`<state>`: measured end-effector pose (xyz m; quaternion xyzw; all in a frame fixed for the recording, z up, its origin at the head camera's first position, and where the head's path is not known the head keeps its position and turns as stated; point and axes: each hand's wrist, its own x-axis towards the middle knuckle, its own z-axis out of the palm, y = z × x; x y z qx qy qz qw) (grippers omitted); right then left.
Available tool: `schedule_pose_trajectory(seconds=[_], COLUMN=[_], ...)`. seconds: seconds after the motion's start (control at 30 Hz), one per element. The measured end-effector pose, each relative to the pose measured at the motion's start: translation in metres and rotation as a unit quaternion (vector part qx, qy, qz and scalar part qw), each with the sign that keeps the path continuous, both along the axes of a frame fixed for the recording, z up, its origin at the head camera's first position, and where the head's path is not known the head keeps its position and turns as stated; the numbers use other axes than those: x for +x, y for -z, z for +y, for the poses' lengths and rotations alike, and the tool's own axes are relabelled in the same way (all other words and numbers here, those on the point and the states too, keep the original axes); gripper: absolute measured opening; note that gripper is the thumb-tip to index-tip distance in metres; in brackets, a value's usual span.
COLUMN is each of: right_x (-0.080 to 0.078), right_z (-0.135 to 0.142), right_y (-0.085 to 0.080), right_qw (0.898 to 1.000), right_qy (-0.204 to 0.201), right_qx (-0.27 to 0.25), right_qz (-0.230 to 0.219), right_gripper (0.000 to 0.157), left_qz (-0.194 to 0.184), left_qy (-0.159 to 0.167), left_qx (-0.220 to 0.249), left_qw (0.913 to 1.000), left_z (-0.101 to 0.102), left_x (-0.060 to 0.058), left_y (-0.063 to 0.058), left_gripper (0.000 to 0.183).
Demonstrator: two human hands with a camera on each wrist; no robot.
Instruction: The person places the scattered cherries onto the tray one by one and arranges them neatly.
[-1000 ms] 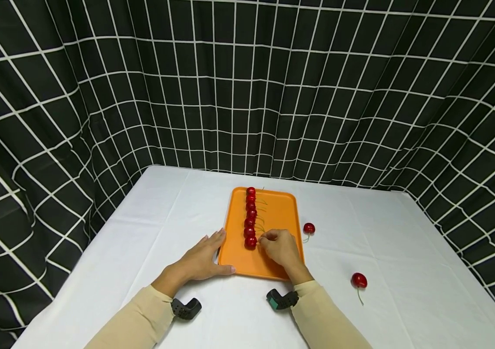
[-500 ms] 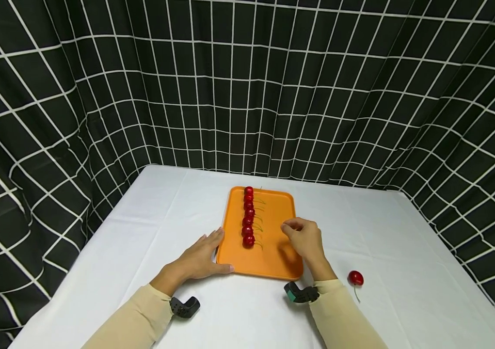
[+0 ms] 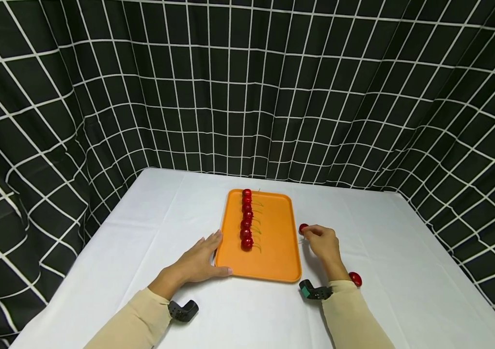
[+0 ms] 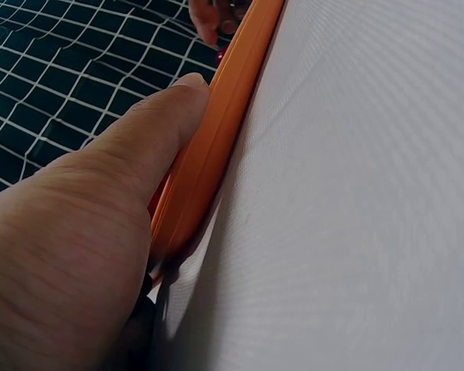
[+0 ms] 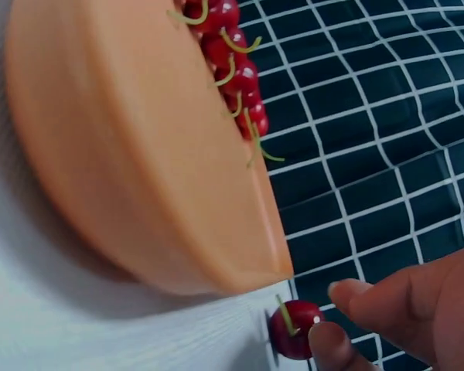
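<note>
An orange tray (image 3: 271, 237) lies on the white table, with a column of several red cherries (image 3: 246, 223) along its left part, their green stems pointing right. My left hand (image 3: 197, 259) rests at the tray's near left corner, straight fingers along the left side and thumb on the near rim. Just beyond the tray's right edge sits a loose cherry (image 5: 294, 330). My right hand (image 3: 325, 245) is at that cherry; in the right wrist view one fingertip overlaps its side, while thumb and forefinger stand apart with a gap between them.
Another cherry (image 3: 355, 279) lies on the white tablecloth (image 3: 408, 271) by the right forearm, partly hidden by the sleeve. A black curtain with a white grid (image 3: 247, 87) encloses the table's back and sides.
My right hand has moved right, from the stem of the nearest cherry in the column, across the tray to the loose cherry beside it. The left hand stays at the tray's corner.
</note>
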<state>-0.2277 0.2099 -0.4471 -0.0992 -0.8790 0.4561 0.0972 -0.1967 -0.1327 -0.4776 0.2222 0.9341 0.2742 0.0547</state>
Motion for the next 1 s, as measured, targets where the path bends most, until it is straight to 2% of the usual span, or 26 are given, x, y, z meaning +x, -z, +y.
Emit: schedule_pose_trajectory(seconds=[0.23, 0.33, 0.57, 0.77, 1.0], right_x=[0.0, 0.001, 0.0, -0.008, -0.013], right_z=[0.004, 0.007, 0.015, 0.015, 0.018], right_y=[0.006, 0.007, 0.01, 0.014, 0.016], right_qw=[0.996, 0.993, 0.991, 0.992, 0.99], right_qy=[-0.017, 0.0, 0.065, 0.048, 0.038], right_qx=[0.083, 0.108, 0.118, 0.12, 0.132], right_qz=[-0.034, -0.038, -0.009, -0.012, -0.013], right_gripper=[0.036, 0.034, 0.023, 0.024, 0.013], left_qz=[0.003, 0.001, -0.003, -0.003, -0.001], left_qy=[0.005, 0.004, -0.004, -0.005, -0.002], left_qx=[-0.001, -0.002, -0.003, 0.001, -0.006], left_qw=[1.0, 1.0, 1.0, 1.0, 1.0], left_z=[0.0, 0.0, 0.0, -0.001, 0.0], left_x=[-0.001, -0.001, 0.0, 0.001, -0.001], left_y=[0.0, -0.001, -0.001, 0.001, 0.001], left_gripper=[0.11, 0.11, 0.11, 0.11, 0.111])
